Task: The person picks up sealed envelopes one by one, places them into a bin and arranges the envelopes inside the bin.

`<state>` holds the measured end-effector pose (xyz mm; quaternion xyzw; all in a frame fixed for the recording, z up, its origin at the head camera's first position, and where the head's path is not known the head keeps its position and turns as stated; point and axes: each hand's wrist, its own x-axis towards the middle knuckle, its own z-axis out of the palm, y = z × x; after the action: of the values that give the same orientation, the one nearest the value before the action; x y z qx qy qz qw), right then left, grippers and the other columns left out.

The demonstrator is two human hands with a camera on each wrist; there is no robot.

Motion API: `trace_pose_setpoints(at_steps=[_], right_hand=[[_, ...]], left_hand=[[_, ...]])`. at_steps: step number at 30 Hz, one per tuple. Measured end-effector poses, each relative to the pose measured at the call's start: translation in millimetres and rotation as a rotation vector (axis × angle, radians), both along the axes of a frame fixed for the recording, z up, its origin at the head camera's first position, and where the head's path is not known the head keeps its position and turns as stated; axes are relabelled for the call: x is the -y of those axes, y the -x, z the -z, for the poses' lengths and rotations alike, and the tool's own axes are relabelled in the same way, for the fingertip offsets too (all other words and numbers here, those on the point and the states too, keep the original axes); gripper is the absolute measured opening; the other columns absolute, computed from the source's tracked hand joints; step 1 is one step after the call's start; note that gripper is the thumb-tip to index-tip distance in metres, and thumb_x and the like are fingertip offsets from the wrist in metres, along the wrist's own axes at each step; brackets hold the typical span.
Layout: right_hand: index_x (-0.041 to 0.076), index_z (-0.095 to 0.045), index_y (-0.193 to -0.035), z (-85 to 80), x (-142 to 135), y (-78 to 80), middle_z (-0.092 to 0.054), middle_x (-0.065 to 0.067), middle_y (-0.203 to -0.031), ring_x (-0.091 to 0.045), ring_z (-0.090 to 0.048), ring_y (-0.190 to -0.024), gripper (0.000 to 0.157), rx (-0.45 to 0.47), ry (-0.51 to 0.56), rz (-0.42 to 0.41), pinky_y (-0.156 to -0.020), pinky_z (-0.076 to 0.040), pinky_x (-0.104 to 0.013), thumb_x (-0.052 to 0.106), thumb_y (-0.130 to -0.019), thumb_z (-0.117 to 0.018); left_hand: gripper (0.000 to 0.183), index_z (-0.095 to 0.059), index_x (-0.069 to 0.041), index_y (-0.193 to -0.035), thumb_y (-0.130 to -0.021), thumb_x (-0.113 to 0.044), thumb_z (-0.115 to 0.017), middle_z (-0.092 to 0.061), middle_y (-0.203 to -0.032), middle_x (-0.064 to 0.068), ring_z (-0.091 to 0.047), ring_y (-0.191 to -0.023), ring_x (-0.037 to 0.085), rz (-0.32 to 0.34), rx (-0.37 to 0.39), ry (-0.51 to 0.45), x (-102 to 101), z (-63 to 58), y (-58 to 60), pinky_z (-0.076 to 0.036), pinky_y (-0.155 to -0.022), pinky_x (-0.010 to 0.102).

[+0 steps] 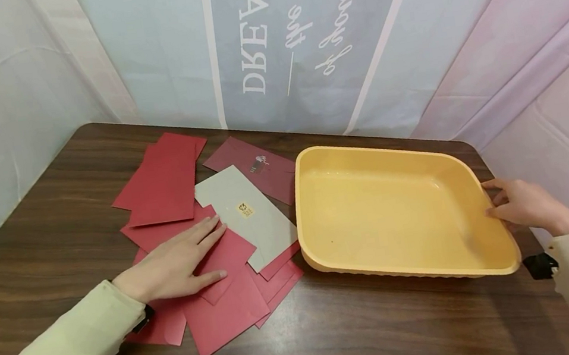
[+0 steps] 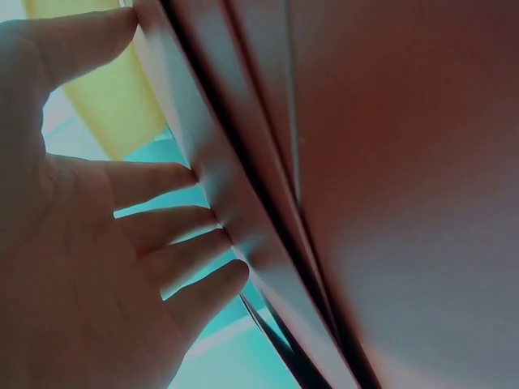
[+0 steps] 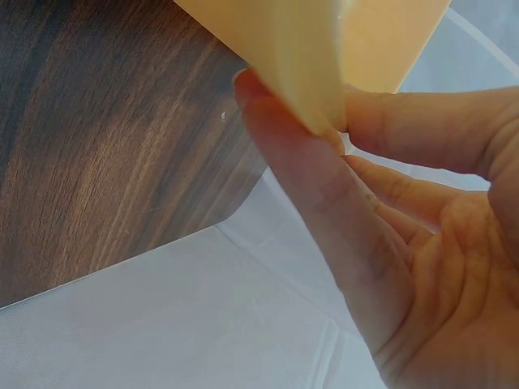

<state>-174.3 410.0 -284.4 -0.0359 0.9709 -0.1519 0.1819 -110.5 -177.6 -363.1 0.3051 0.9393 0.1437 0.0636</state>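
Note:
My left hand (image 1: 179, 263) lies with fingers spread on a heap of red envelopes (image 1: 233, 322); in the left wrist view its fingertips (image 2: 235, 271) touch the top one. A pale grey envelope (image 1: 245, 206) with a small yellow label sits beside the fingertips, partly over a dark maroon envelope (image 1: 275, 172). More red envelopes (image 1: 166, 181) overlap farther back. To the right stands a shallow yellow plastic tray (image 1: 376, 219) with nothing in it. My right hand (image 1: 526, 207) pinches the tray's right rim, thumb inside and fingers beneath, as the right wrist view shows.
Everything rests on a dark wood-grain table (image 1: 364, 335). A printed cloth backdrop (image 1: 320, 35) hangs behind the far edge, and pale cloth (image 1: 568, 122) drops along the right side. The tray's left side stands close against the grey and maroon envelopes.

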Motion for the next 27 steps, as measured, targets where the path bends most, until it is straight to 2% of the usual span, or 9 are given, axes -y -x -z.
trace_pose_setpoints(at_steps=[7,10,12,15,17,20,24,27], right_hand=[[-0.024,-0.026,-0.134,0.0,-0.1,-1.0,-0.06,-0.036,-0.097,-0.023,-0.067,-0.067,0.068,-0.005,-0.01,0.0,-0.056,-0.056,-0.034,0.008,-0.087,-0.063],[-0.024,-0.026,-0.134,-0.3,-0.1,-1.2,-0.06,-0.035,-0.097,-0.023,-0.067,-0.067,0.068,-0.004,-0.012,0.0,-0.056,-0.057,-0.034,0.009,-0.087,-0.063],[-0.024,-0.026,-0.134,-0.5,-0.2,-1.3,-0.06,-0.035,-0.097,-0.023,-0.067,-0.068,0.068,-0.006,-0.015,-0.001,-0.056,-0.056,-0.034,0.009,-0.087,-0.063],[-0.024,-0.026,-0.134,-0.3,-0.3,-1.5,-0.06,-0.035,-0.097,-0.023,-0.067,-0.068,0.068,-0.007,-0.016,-0.002,-0.056,-0.056,-0.034,0.009,-0.087,-0.063],[-0.024,-0.026,-0.134,-0.3,-0.3,-1.7,-0.06,-0.035,-0.097,-0.023,-0.067,-0.067,0.068,-0.007,-0.016,0.0,-0.056,-0.056,-0.034,0.009,-0.087,-0.063],[-0.024,-0.026,-0.134,-0.3,0.0,-1.9,-0.06,-0.035,-0.097,-0.023,-0.067,-0.067,0.068,-0.006,-0.014,0.002,-0.056,-0.056,-0.034,0.009,-0.087,-0.063],[-0.024,-0.027,-0.134,-0.4,0.2,-2.0,-0.061,-0.035,-0.097,-0.023,-0.067,-0.068,0.067,-0.008,-0.014,0.002,-0.057,-0.057,-0.034,0.009,-0.087,-0.063],[-0.024,-0.027,-0.134,-0.7,0.5,-1.8,-0.06,-0.035,-0.098,-0.023,-0.067,-0.068,0.067,-0.008,-0.017,0.001,-0.057,-0.057,-0.034,0.009,-0.087,-0.062]], left_hand=[[0.073,-0.036,-0.005,-0.147,-0.089,-0.038,-0.065,-0.031,-0.154,0.015,-0.03,-0.142,0.033,0.083,-0.013,-0.005,-4.5,0.5,1.3,-0.032,-0.111,0.049],[0.073,-0.036,-0.006,-0.147,-0.089,-0.038,-0.065,-0.03,-0.155,0.015,-0.03,-0.142,0.033,0.078,-0.005,-0.011,-4.5,-0.3,1.3,-0.032,-0.111,0.049],[0.072,-0.036,-0.006,-0.147,-0.09,-0.041,-0.063,-0.03,-0.154,0.016,-0.031,-0.141,0.034,0.034,-0.004,-0.015,-4.8,-0.7,0.5,-0.032,-0.111,0.049],[0.071,-0.038,0.001,-0.145,-0.093,-0.043,-0.058,-0.032,-0.151,0.023,-0.033,-0.139,0.039,-0.085,-0.024,-0.005,-6.9,-1.3,-2.9,-0.034,-0.109,0.051],[0.072,-0.039,0.007,-0.142,-0.094,-0.044,-0.056,-0.033,-0.148,0.029,-0.036,-0.136,0.044,-0.174,-0.048,0.023,-9.9,-2.0,-5.7,-0.035,-0.108,0.052],[0.076,-0.04,0.013,-0.138,-0.093,-0.047,-0.055,-0.036,-0.143,0.035,-0.037,-0.132,0.049,-0.269,-0.067,0.09,-15.3,-3.9,-9.1,-0.035,-0.106,0.055],[0.088,-0.039,0.016,-0.137,-0.089,-0.057,-0.055,-0.035,-0.141,0.038,-0.035,-0.132,0.051,-0.319,-0.068,0.147,-21.8,-2.9,-9.7,-0.033,-0.107,0.056],[0.096,-0.036,0.017,-0.138,-0.086,-0.062,-0.056,-0.034,-0.141,0.04,-0.033,-0.133,0.053,-0.331,-0.068,0.15,-24.9,0.2,-9.0,-0.034,-0.106,0.057]])
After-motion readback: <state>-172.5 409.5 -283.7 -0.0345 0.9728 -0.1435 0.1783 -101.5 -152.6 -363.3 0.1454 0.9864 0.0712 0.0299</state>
